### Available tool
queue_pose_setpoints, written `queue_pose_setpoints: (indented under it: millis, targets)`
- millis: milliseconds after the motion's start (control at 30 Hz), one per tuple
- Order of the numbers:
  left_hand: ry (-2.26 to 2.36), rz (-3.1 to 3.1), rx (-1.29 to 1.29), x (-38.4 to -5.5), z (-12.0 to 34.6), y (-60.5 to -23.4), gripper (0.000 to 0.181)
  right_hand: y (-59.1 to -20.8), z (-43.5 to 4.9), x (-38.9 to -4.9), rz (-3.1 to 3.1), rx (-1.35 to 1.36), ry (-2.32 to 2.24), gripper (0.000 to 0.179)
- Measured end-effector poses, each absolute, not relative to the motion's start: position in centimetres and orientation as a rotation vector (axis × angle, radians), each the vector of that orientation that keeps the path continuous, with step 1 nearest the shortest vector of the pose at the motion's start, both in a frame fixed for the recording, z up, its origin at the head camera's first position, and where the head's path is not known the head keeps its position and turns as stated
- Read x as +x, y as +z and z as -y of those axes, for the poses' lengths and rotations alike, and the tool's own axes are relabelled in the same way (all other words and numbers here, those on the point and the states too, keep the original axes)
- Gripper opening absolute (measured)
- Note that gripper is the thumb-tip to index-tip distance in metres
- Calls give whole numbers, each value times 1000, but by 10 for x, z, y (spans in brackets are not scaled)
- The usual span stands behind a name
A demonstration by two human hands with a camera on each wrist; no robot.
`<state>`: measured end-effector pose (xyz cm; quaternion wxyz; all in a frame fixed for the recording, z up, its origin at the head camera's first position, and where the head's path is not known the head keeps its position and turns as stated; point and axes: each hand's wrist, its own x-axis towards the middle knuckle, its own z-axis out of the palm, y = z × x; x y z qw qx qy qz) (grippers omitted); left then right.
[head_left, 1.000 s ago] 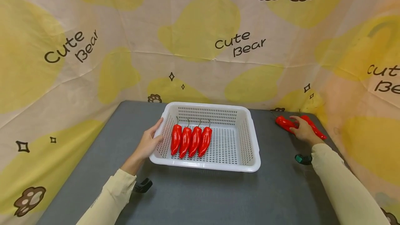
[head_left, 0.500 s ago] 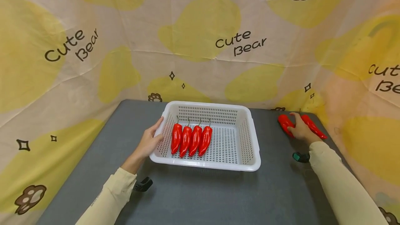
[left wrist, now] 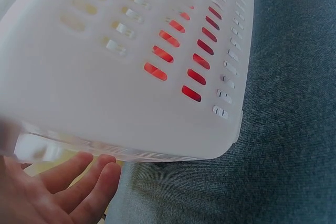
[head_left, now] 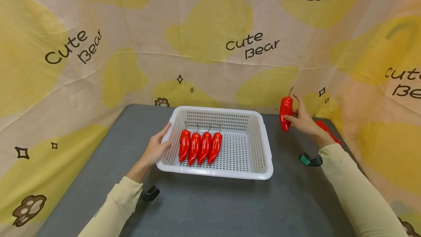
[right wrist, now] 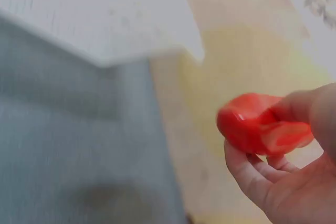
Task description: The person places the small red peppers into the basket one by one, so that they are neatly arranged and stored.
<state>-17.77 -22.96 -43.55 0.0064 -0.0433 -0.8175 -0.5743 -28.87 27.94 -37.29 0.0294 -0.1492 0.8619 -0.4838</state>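
Observation:
A red chili pepper (head_left: 285, 113) with a thin stem stands upright in the air, pinched between the thumb and fingers of my right hand (head_left: 304, 120). The right wrist view shows that pepper (right wrist: 247, 124) end-on and slightly blurred. My left hand (head_left: 156, 150) grips the left rim of a white perforated plastic basket (head_left: 215, 173), thumb over the edge and fingers outside. Several red peppers (head_left: 204, 147) lie side by side in the basket's left half, stems away from me. Their red shows through the basket wall (left wrist: 121, 108) in the left wrist view.
Another red pepper (head_left: 329, 131) lies at the table's far right corner, partly hidden behind my right hand. The dark grey table (head_left: 210, 207) meets a printed cloth (head_left: 210, 46) at the back and sides.
My right hand has lifted one red pepper off the table at the far right and moved it up and left, turning it upright. My left hand and the basket stay in place.

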Motion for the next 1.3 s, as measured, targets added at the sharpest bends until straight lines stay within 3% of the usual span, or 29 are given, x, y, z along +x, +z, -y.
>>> queue_pose_setpoints:
  millis: [267,533,967,1300]
  targets:
    - [-1801,2539,-134,-178,230,-436,75,-347,-229,-275,-2540,-566,-1646,97]
    - [-1785,2539,-135,-178,232,-436,75,-341,-173,-271,-2431,-725,-1699,70]
    - [-1782,2544,-126,-178,232,-435,75,-376,-110,-272,-2498,-721,-623,63]
    - [-1785,2553,-127,-178,230,-434,74,-385,-99,-274,-2315,-563,-466,70]
